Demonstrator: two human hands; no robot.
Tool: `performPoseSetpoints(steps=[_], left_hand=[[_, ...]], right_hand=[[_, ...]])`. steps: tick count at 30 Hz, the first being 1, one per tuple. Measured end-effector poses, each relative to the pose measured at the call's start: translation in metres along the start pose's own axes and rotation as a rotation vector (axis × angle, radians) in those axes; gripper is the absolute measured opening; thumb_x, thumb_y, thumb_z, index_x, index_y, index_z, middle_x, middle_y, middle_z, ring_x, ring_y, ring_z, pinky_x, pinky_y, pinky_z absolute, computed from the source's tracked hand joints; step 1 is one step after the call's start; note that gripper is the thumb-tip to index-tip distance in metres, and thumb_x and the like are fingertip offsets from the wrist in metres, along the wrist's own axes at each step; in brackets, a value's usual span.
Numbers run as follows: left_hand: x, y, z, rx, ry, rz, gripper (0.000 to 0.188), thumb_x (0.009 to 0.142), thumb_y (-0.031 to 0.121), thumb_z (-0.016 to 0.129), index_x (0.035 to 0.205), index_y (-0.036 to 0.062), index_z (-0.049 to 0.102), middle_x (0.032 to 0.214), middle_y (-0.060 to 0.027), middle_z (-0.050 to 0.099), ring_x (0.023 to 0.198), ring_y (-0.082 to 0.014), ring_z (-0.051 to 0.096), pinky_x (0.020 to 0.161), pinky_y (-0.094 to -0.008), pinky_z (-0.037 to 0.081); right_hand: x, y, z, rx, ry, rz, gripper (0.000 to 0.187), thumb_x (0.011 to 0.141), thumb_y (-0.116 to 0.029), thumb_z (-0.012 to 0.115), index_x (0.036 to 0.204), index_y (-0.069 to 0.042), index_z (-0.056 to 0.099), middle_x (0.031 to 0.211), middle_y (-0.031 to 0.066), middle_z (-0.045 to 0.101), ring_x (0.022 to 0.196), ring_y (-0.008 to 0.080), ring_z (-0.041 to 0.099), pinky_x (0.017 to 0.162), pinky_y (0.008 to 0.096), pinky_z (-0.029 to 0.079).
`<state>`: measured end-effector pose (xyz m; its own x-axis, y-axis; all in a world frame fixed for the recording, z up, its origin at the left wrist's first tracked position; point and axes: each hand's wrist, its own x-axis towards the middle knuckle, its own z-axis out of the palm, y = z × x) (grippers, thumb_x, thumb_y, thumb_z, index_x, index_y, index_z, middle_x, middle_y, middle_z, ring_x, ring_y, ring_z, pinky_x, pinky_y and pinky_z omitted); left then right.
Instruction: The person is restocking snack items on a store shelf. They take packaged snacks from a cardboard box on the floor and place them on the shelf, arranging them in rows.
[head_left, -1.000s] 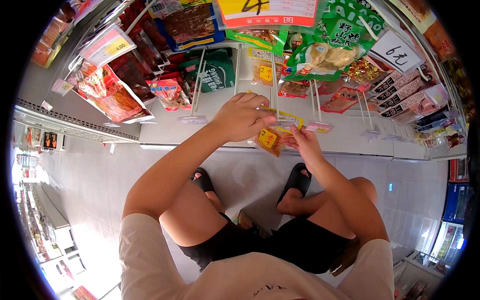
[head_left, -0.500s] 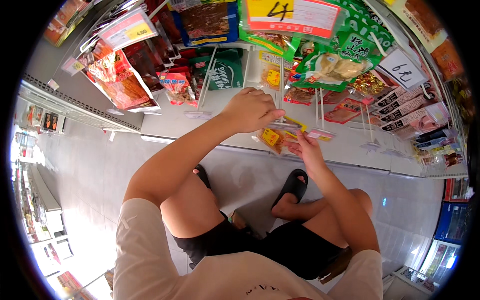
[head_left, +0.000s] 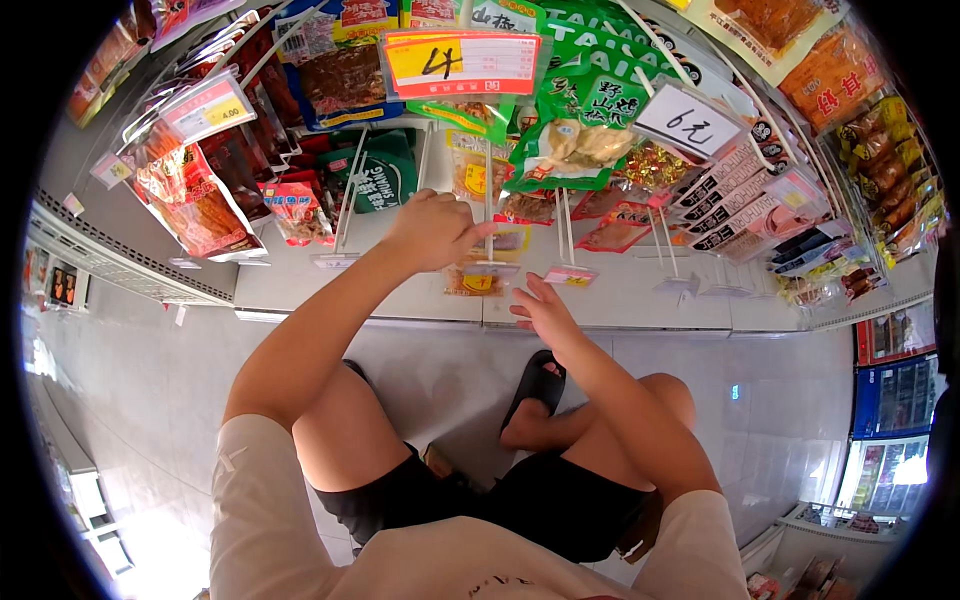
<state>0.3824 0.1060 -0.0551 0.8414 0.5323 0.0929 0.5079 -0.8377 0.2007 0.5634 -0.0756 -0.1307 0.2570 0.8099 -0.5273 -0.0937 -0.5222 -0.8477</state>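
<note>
My left hand (head_left: 437, 232) is at a white display hook, fingers curled and thumb reaching toward the rod. Its fingers are partly hidden, so what they hold, if anything, does not show. Just below it, at the shelf's front, is a small yellow snack bag (head_left: 472, 283), partly covered by the clear tag holder (head_left: 490, 268) on the hook's end. To the right of that bag my right hand (head_left: 546, 314) is open, fingers spread, holding nothing. Farther back on this hook is another yellow snack bag (head_left: 470, 178).
Green snack bags (head_left: 565, 150) hang above to the right, behind a handwritten price card (head_left: 690, 118). A red-and-white meat snack bag (head_left: 193, 200) and a dark green bag (head_left: 385, 175) are at the left. Several hooks jut out over the white shelf (head_left: 400, 300).
My right hand has come away from the yellow bag and its fingers have spread. My left hand stays near the hook. The whole view has shifted, moving the shelf leftward in the picture.
</note>
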Motion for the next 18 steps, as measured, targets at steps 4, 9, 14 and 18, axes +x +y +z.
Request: performPoseSetpoints(steps=[4, 9, 14, 18], left_hand=[[0.003, -0.005, 0.002, -0.088, 0.028, -0.086, 0.046, 0.104, 0.046, 0.046, 0.096, 0.0087, 0.073, 0.101, -0.0061, 0.071, 0.105, -0.0249, 0.063, 0.099, -0.0416, 0.043], [0.006, -0.005, 0.015, -0.028, 0.054, -0.101, 0.043, 0.104, 0.044, 0.046, 0.112, 0.0100, 0.072, 0.123, -0.0036, 0.068, 0.123, -0.0239, 0.056, 0.113, -0.0431, 0.034], [0.020, -0.007, 0.019, -0.015, 0.016, -0.217, 0.040, 0.102, 0.041, 0.049, 0.120, 0.0116, 0.070, 0.134, -0.0018, 0.063, 0.132, -0.0239, 0.049, 0.118, -0.0433, 0.029], [0.031, -0.017, 0.035, 0.133, 0.130, -0.232, 0.044, 0.095, 0.039, 0.061, 0.129, 0.0104, 0.064, 0.138, -0.0020, 0.058, 0.137, -0.0242, 0.043, 0.121, -0.0424, 0.026]], right_hand=[[-0.009, -0.009, 0.004, -0.290, -0.212, 0.063, 0.062, 0.098, -0.034, 0.063, 0.152, -0.014, 0.042, 0.159, 0.0098, 0.038, 0.121, 0.0201, 0.058, 0.091, 0.0343, 0.051], [-0.013, 0.017, 0.010, -0.465, -0.378, -0.072, 0.046, 0.097, -0.030, 0.065, 0.139, -0.012, 0.058, 0.139, 0.0069, 0.060, 0.116, 0.0199, 0.061, 0.088, 0.0331, 0.052], [-0.017, 0.020, 0.017, -0.703, -0.363, -0.265, 0.040, 0.095, -0.028, 0.065, 0.130, -0.009, 0.063, 0.121, 0.0122, 0.071, 0.107, 0.0286, 0.069, 0.091, 0.0387, 0.053], [-0.048, -0.026, 0.025, -0.968, -0.389, -0.427, 0.039, 0.095, -0.029, 0.064, 0.128, -0.009, 0.064, 0.121, 0.0143, 0.070, 0.108, 0.0315, 0.068, 0.091, 0.0409, 0.053]])
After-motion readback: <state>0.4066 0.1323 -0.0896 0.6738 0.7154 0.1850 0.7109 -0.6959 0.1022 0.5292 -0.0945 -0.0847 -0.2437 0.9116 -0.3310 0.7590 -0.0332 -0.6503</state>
